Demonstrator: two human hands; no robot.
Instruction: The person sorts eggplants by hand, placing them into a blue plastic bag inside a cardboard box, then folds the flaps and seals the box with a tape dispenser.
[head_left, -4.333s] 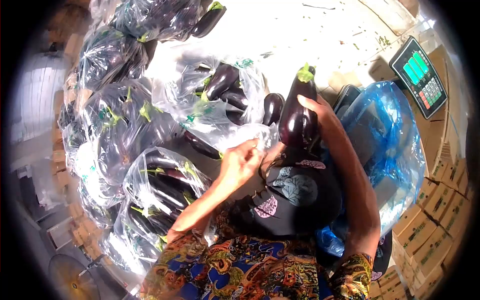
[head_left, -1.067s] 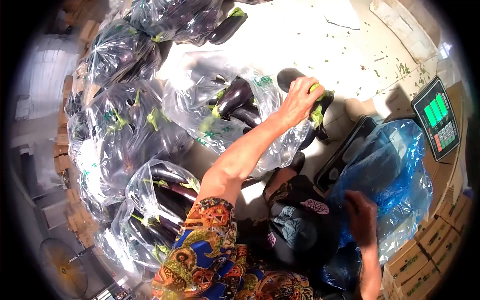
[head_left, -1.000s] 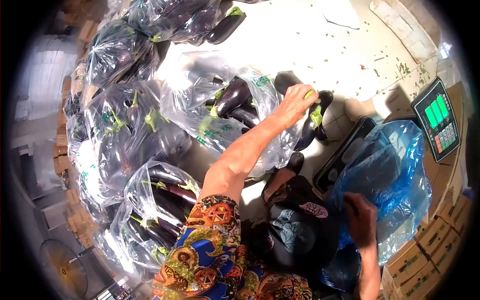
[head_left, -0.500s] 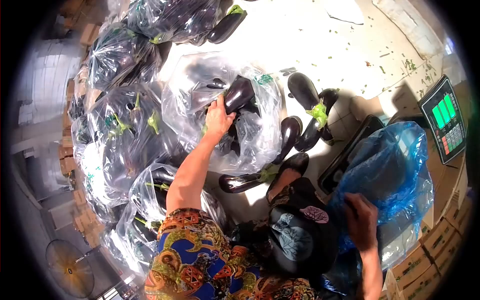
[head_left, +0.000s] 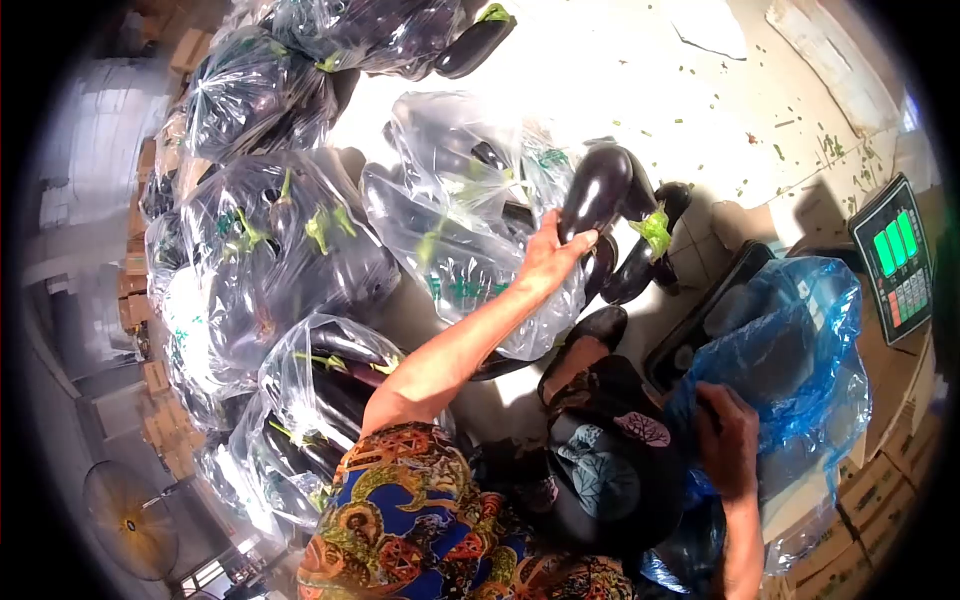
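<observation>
1. Two bare hands in the head view. Left hand (head_left: 553,256) is around mid-frame, wrapped around the lower end of a glossy dark purple eggplant (head_left: 601,185), so that's a proper grip. Its fat rounded end points to the upper right.
2. That eggplant sits just right of centre, by the right side of an open clear plastic bag (head_left: 470,290) with dark eggplant bits showing inside.
3. Right hand (head_left: 728,440), lower right: fingers bent, up against a crinkly blue plastic bag (head_left: 790,350). Can't tell if it's actually pinching it.
4. Loose eggplants (head_left: 628,278) bunch up right beside the held one.
5. Digital scale display (head_left: 893,255) at the right edge, lit green.
6. Filled clear bags (head_left: 290,275) line the left, fan (head_left: 130,522) lower left.
</observation>
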